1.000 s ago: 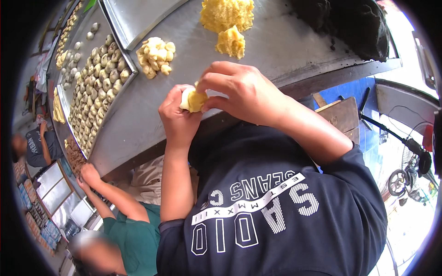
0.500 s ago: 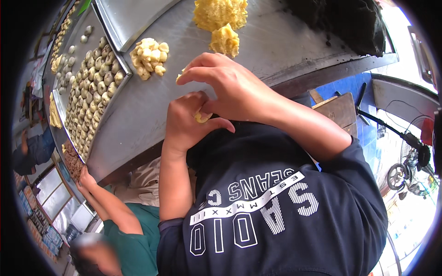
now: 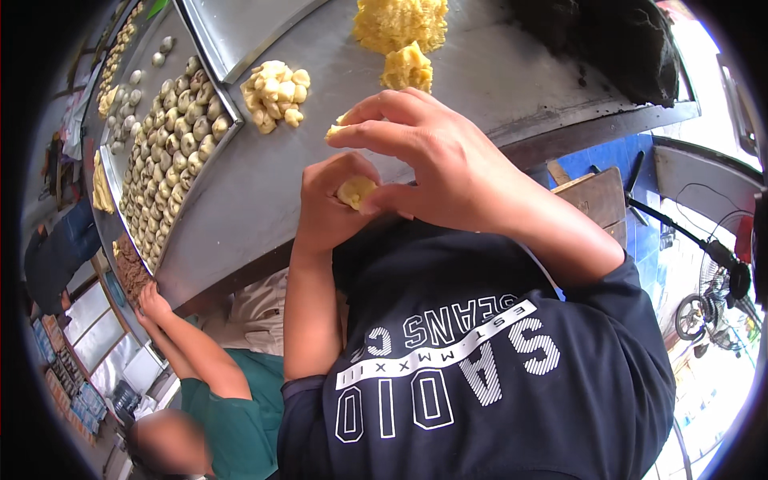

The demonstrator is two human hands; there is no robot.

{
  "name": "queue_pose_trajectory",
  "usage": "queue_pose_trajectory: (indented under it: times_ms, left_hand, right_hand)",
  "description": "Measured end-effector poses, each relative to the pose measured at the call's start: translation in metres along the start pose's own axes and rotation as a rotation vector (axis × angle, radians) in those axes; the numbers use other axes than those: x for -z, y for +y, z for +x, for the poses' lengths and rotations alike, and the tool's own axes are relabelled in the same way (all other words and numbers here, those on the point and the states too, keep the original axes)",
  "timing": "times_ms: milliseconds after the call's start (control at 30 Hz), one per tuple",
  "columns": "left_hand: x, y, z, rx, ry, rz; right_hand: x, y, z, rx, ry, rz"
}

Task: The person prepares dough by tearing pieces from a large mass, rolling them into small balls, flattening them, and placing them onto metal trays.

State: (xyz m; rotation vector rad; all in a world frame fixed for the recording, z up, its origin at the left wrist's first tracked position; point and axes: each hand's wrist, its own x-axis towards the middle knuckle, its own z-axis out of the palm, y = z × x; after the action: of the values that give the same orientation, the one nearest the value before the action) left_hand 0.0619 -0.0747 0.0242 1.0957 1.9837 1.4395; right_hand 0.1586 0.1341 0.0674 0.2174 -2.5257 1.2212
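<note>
My left hand (image 3: 326, 196) is curled around a small pale-yellow dough piece (image 3: 356, 192), whose top shows above the fist with a hollow or fold in it. Over it arches my right hand (image 3: 436, 152), thumb against the dough piece and the other fingers spread away from it. Yellow crumbs cling to those fingertips. Beyond my hands, a small yellow lump of filling (image 3: 408, 67) lies against a larger crumbly yellow mound (image 3: 398, 24). To the left is a heap of pale dough pieces (image 3: 275, 94).
A metal tray (image 3: 234, 120) at left holds many round dough balls (image 3: 172, 148). Another tray (image 3: 240, 40) stands beyond it. A dark mass (image 3: 600, 48) covers the table's far right. At lower left, a co-worker in green (image 3: 240, 400) reaches toward a brown mass (image 3: 130, 268).
My right hand's fingers have lifted and spread farther from my left hand. More of the dough piece shows in my left fist. The whole view has shifted slightly.
</note>
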Motion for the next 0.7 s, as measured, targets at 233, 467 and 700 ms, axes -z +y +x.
queue_pose_trajectory:
  times_ms: [233,467,700]
  left_hand:
    - [-0.008,0.003,0.002,-0.078,0.076,0.186]
    - [-0.002,-0.010,0.011,-0.100,0.062,-0.301]
    - [-0.002,-0.012,0.002,-0.016,0.173,-0.382]
  right_hand:
    - [-0.001,0.003,0.013,0.089,-0.052,-0.044]
    - [0.009,0.086,0.021,0.234,0.044,-0.612]
    - [0.043,0.064,0.050,0.173,0.033,-0.684]
